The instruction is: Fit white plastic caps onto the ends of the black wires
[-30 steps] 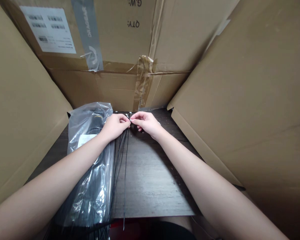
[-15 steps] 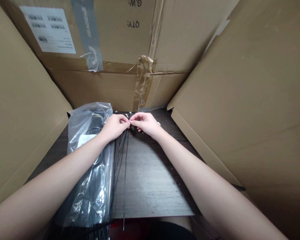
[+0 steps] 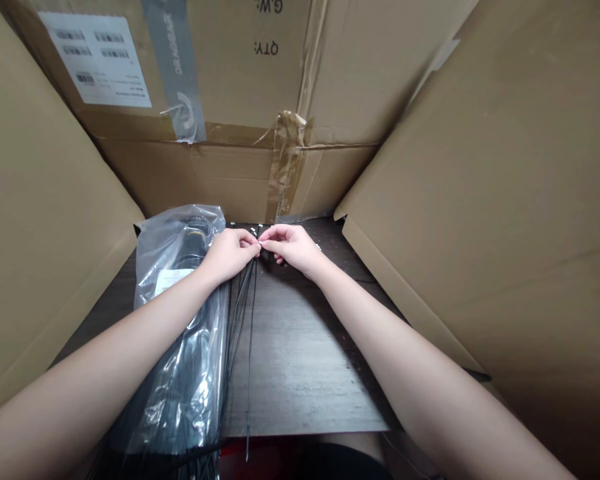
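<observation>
My left hand (image 3: pixel 233 255) is closed in a pinch on the upper end of a thin black cable (image 3: pixel 251 360). The cable runs down across the table and hangs past its front edge. My right hand (image 3: pixel 294 248) meets the left fingertip to fingertip, its thumb and forefinger pinching a tiny white piece (image 3: pixel 261 244) at the cable's end. Whether this piece is joined to the cable is too small to tell. Several similar black cables (image 3: pixel 236 320) lie beside it, their upper ends partly behind my left hand. My left forearm passes over a clear plastic bag (image 3: pixel 153 233) of black cables.
Dark wooden table (image 3: pixel 310 373) lies under my hands. Cardboard boxes wall it in: one at the back (image 3: pixel 230 160), one at the left (image 3: pixel 45 200), one at the right (image 3: pixel 505 200). Small white pieces (image 3: pixel 253 231) lie near the back box. A white label (image 3: pixel 171 280) shows on the bag.
</observation>
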{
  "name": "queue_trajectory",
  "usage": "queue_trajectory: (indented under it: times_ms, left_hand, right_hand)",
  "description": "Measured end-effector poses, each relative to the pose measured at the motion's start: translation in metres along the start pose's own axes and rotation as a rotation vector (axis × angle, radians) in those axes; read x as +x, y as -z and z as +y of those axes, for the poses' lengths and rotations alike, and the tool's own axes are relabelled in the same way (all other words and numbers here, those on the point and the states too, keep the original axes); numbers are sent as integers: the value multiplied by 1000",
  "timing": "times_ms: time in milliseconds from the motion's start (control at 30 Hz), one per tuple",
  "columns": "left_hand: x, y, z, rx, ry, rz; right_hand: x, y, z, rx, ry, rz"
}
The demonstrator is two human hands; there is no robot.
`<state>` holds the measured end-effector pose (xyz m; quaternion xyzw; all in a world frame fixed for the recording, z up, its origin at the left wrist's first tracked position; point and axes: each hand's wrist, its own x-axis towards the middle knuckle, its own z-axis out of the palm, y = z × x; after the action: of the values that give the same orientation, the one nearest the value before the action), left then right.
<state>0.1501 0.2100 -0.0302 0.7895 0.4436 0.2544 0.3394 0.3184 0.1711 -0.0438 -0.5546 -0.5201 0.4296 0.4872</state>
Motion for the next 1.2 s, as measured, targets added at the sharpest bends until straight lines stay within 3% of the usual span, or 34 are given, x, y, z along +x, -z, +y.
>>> queue_trajectory:
  times_ms: [1200]
  left_hand:
    - [-1, 0, 2, -8, -12, 25]
  right_hand:
    - [3, -1, 4, 3, 11, 5]
